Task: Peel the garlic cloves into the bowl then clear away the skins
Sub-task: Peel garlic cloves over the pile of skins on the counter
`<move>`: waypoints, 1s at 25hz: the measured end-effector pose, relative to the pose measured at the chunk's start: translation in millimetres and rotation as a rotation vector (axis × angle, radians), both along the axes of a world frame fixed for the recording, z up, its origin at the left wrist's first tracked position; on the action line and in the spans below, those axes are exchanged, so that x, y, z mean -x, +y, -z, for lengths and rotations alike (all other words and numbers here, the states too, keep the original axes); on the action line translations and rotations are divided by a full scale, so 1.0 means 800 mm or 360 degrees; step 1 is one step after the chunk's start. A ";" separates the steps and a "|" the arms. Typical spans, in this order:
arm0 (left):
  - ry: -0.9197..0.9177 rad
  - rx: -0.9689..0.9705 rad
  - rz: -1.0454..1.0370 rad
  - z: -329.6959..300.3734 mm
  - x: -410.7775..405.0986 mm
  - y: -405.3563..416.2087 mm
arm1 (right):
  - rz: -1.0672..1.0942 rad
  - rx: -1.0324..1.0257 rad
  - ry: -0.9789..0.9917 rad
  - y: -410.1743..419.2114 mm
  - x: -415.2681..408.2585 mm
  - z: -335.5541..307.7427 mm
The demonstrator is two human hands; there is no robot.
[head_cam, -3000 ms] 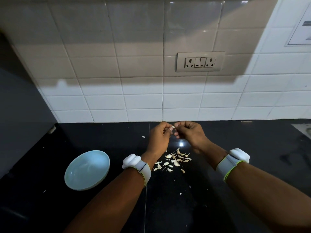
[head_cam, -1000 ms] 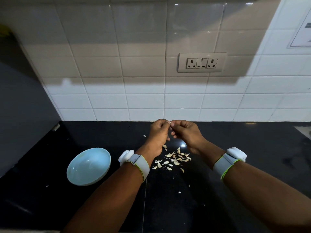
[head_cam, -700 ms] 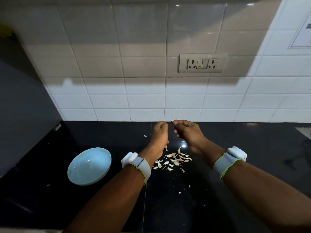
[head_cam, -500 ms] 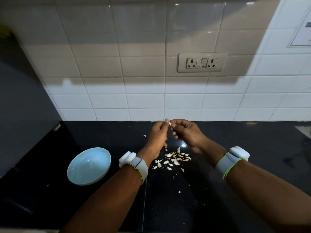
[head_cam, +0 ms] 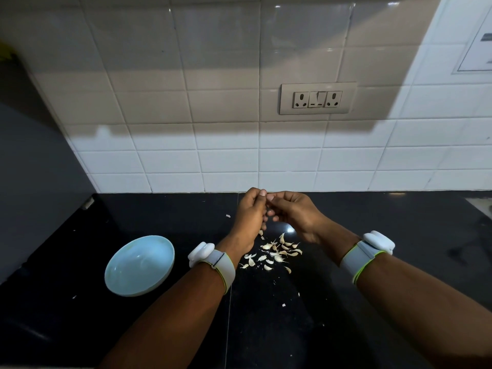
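Behind everything stands a wall of white tiles [head_cam: 165,161], and a socket plate [head_cam: 318,98] sits on it, up high. Below the wall lies a big black counter [head_cam: 386,310]. On the counter, to the left, sits a light blue bowl [head_cam: 139,265], and nothing can be seen inside it. Two arms reach out over the counter, and each wrist wears a grey band with a white lump on top, the left band [head_cam: 211,259] and the right band [head_cam: 368,250]. Out past the bowl, the left hand [head_cam: 250,217] and the right hand [head_cam: 295,211] meet in the air, near the wall, with their fingertips touching. All the fingers are curled in tight. They seem to pinch something tiny between them, but it is hidden, so I cannot tell what it is. Under the hands, on the counter, lies a small heap of pale garlic bits [head_cam: 274,254], well apart from the bowl. A few tiny white flakes [head_cam: 283,304] lie on the counter nearer to the person.
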State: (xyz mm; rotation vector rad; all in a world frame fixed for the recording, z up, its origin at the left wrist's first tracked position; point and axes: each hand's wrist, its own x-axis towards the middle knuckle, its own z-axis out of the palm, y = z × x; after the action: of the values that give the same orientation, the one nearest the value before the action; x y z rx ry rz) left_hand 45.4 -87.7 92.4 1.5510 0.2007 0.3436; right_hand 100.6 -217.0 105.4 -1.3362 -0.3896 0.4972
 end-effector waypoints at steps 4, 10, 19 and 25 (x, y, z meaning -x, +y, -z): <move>-0.0002 -0.0029 -0.0026 0.003 0.001 0.001 | 0.0047 0.0116 -0.0150 -0.002 -0.003 0.002; 0.0054 -0.0031 -0.0063 0.003 0.004 0.003 | 0.0060 0.0310 -0.0421 0.004 -0.002 0.007; 0.0151 0.0274 -0.0058 -0.002 0.008 0.005 | -0.0026 0.0205 -0.0584 0.003 0.001 0.010; 0.0255 0.0352 0.0060 0.004 -0.002 0.010 | 0.0115 0.0209 -0.0730 0.003 -0.001 0.009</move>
State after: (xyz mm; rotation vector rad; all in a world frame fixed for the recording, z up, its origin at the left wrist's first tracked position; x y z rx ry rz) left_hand 47.4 -79.5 89.0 1.3617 0.3232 0.1607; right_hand 101.1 -214.6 98.2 -1.5864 -0.6910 0.1522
